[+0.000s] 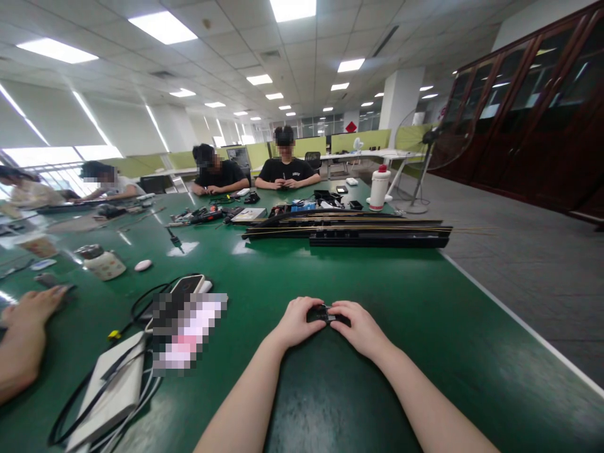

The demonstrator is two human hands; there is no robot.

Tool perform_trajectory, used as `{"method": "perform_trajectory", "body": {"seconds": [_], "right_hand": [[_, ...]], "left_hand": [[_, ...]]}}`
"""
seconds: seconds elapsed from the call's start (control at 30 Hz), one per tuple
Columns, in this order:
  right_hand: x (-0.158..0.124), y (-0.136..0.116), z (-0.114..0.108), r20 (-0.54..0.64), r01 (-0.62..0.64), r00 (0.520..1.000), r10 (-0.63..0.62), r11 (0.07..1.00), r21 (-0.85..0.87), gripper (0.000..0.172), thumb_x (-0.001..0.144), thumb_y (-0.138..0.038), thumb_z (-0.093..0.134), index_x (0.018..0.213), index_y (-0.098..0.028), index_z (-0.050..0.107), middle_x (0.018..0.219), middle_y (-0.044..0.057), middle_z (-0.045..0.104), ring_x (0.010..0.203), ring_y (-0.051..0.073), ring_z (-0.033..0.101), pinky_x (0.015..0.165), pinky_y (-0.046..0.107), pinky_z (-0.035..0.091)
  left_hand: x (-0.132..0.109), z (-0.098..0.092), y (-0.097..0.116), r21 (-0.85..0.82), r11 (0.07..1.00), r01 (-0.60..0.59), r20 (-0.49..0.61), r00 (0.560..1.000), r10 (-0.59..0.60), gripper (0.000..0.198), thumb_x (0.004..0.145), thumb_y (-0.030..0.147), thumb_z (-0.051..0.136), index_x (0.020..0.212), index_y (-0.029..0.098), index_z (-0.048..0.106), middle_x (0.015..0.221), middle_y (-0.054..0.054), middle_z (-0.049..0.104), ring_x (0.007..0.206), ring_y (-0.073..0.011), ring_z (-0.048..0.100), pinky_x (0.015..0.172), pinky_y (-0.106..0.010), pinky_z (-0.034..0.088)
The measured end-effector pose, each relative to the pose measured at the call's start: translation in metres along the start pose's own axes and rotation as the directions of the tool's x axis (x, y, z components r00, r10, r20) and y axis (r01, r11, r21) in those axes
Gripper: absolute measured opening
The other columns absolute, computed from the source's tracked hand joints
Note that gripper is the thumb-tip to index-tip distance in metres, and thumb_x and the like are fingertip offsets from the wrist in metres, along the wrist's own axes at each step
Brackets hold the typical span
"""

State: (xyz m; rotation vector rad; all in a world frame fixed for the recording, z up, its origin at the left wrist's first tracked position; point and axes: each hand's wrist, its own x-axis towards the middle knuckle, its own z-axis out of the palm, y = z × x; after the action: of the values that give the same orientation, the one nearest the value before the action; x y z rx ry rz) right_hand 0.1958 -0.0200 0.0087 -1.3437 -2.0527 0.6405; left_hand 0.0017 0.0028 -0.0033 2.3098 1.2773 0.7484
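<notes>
My left hand (296, 322) and my right hand (359, 327) meet near the front middle of the green table (425, 314). Both have their fingers curled round a small black part (322, 313) held between them, just above or on the tabletop. Most of the part is hidden by my fingers. My forearms reach in from the bottom edge.
Long black rails (358, 229) lie across the table beyond my hands. A white bottle (379, 188) stands far right. A white box with black cables (111, 393) lies left. Another person's hand (28, 314) rests at the left edge. Several people sit at the far end.
</notes>
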Motion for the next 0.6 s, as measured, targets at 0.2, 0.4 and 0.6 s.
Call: {"method": "perform_trajectory", "body": {"seconds": [0.2, 0.4, 0.6], "right_hand": [[-0.0017, 0.0002, -0.0027, 0.002, -0.023, 1.0, 0.023, 0.994, 0.107, 0.032, 0.071, -0.016, 0.062, 0.102, -0.023, 0.066, 0.111, 0.006, 0.065, 0.105, 0.022, 0.057, 0.096, 0.039, 0.041], [-0.0018, -0.0007, -0.0053, 0.007, -0.091, 0.996, 0.091, 0.981, 0.17, 0.04, 0.069, -0.015, 0.062, 0.108, -0.02, 0.062, 0.113, 0.007, 0.065, 0.107, 0.022, 0.057, 0.097, 0.039, 0.04], [-0.0006, -0.0009, -0.0053, 0.009, -0.097, 0.995, 0.097, 0.982, 0.164, 0.035, 0.072, -0.017, 0.06, 0.106, -0.02, 0.063, 0.111, 0.006, 0.066, 0.106, 0.022, 0.057, 0.097, 0.038, 0.04]], "left_hand": [[-0.0005, 0.0017, -0.0023, 0.002, 1.0, 0.001, -0.003, 1.0, -0.001, 0.038, 0.071, 0.03, 0.067, 0.108, 0.022, 0.059, 0.103, -0.004, 0.063, 0.098, -0.0228, 0.056, 0.09, -0.037, 0.042], [-0.001, 0.0019, -0.0015, -0.005, 1.0, -0.002, -0.004, 1.0, 0.002, 0.038, 0.073, 0.027, 0.065, 0.11, 0.022, 0.058, 0.104, -0.004, 0.062, 0.099, -0.0227, 0.055, 0.09, -0.037, 0.041], [0.0002, 0.0003, -0.0018, -0.012, 1.0, -0.003, 0.004, 1.0, 0.003, 0.039, 0.075, 0.027, 0.064, 0.114, 0.022, 0.057, 0.111, -0.006, 0.058, 0.105, -0.0239, 0.051, 0.094, -0.038, 0.04]]}}
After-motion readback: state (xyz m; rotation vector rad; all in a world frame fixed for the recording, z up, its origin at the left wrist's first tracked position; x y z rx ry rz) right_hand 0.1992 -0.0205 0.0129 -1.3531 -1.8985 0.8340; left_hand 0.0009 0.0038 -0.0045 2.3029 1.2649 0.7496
